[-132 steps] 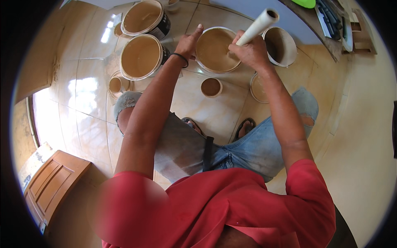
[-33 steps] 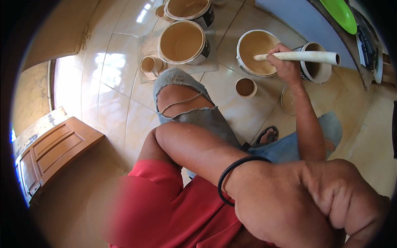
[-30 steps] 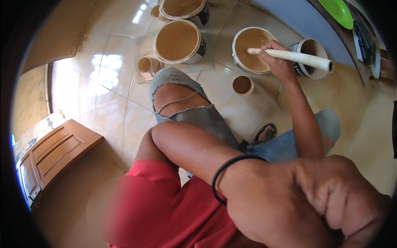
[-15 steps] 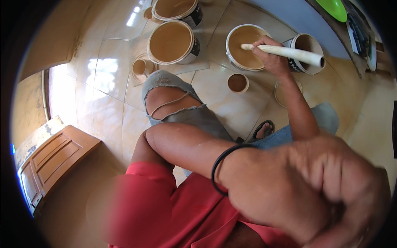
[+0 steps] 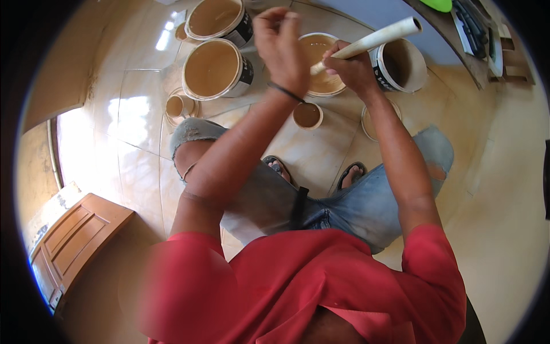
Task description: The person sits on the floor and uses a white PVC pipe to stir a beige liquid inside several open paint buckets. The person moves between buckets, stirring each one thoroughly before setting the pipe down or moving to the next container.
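Observation:
My right hand [image 5: 350, 67] is closed around a pale hollow pipe [image 5: 381, 38]. The pipe slants down and left, its lower end over or in a white bucket [image 5: 326, 86] of tan liquid; whether it dips in cannot be made out. My left hand [image 5: 283, 50], with a black band at the wrist, is raised at the left side of that bucket. Its fingers look curled but are blurred, and I see nothing in them. Just below the bucket stands a small cup [image 5: 308, 116] of brown liquid.
Two buckets of tan liquid [image 5: 211, 69] [image 5: 215, 17] stand at the left, with a small mug [image 5: 176, 106] nearby. At the right are a bucket with a dark inside [image 5: 401, 64] and a round lid [image 5: 378, 120]. A shelf [image 5: 452, 43] with knives runs along the upper right.
My left hand has swung from close at the lower right to up beside the middle bucket. My right hand still grips the pipe, which now tilts more steeply upward to the right.

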Motion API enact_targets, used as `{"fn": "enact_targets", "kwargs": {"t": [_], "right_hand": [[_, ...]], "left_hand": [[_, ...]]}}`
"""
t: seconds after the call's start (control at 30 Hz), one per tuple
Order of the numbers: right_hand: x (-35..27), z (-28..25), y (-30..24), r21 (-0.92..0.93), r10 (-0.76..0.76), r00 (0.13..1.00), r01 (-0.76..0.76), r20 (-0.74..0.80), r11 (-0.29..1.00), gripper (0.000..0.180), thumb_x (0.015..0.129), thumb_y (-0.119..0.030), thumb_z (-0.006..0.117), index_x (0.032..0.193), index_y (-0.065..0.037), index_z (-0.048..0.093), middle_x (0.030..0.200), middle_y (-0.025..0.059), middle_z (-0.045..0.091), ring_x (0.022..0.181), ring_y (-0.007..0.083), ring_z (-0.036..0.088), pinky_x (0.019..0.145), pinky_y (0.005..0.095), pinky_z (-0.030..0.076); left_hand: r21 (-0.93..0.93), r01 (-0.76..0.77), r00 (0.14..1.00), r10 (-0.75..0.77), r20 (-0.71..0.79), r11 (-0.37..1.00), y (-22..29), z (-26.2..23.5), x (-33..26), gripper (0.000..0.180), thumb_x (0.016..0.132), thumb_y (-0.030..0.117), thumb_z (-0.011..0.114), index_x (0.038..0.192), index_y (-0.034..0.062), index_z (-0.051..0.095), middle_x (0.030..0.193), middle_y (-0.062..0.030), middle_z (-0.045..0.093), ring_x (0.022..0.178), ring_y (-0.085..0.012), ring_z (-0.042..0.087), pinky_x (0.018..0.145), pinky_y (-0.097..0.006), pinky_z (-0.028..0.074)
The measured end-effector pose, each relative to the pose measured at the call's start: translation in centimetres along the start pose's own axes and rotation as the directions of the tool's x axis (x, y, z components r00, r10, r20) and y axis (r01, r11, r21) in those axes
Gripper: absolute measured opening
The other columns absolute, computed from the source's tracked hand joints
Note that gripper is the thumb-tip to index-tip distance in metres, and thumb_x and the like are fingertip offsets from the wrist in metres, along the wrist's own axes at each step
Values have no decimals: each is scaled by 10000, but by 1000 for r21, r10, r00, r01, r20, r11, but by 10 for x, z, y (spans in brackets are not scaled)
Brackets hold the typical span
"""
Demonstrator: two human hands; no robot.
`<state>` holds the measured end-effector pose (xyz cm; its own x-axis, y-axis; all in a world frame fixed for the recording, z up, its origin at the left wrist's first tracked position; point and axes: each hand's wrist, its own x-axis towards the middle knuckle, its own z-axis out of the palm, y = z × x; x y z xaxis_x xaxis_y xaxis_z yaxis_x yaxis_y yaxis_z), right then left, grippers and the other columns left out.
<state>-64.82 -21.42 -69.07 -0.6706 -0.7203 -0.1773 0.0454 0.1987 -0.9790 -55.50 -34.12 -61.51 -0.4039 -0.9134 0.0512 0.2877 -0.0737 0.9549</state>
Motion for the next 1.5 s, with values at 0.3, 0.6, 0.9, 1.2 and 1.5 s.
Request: {"fn": "enact_targets", "kwargs": {"t": [0.3,0.6,0.9,1.2,1.5], "right_hand": [[-5,-13,-19,-545,-219,971,132,-97,828,148,788,-156,750,796,-48,650,663,30,648,614,125,621,592,315,501],[-10,-5,-1,-276,-170,984,149,-54,950,123,765,-135,743,819,-42,685,685,91,679,660,224,678,638,353,540],[-14,-21,-26,-578,-56,992,-20,-114,815,122,783,-142,739,829,-52,671,669,36,657,620,136,630,613,317,528],[-11,-23,-12,-469,-166,985,124,-50,875,141,770,-198,710,828,-70,716,785,118,738,769,299,725,732,410,570],[-10,-33,-9,-288,115,985,-149,-130,946,168,756,-215,724,860,-83,733,815,111,749,814,305,731,790,400,573]], "left_hand": [[-179,827,550,-833,54,534,-95,-46,27,621,1069,513,448,1388,-19,475,1334,-161,593,1201,-313,601,1033,-502,493],[106,754,651,-759,16,649,-104,-57,15,627,1030,513,533,1341,-31,540,1282,-201,598,1075,-325,654,887,-497,559],[357,754,617,-781,-98,551,-113,-70,-2,625,995,576,541,1240,2,573,1228,-167,619,1067,-347,656,923,-615,482],[447,887,241,-945,-223,120,-155,-184,-25,264,907,190,617,1123,41,646,1087,-115,689,1104,-314,641,928,-543,502],[939,-250,629,-699,342,235,-153,-216,-100,1235,546,322,987,1566,207,301,1460,-216,405,1266,-417,549,1070,-475,496]]}}
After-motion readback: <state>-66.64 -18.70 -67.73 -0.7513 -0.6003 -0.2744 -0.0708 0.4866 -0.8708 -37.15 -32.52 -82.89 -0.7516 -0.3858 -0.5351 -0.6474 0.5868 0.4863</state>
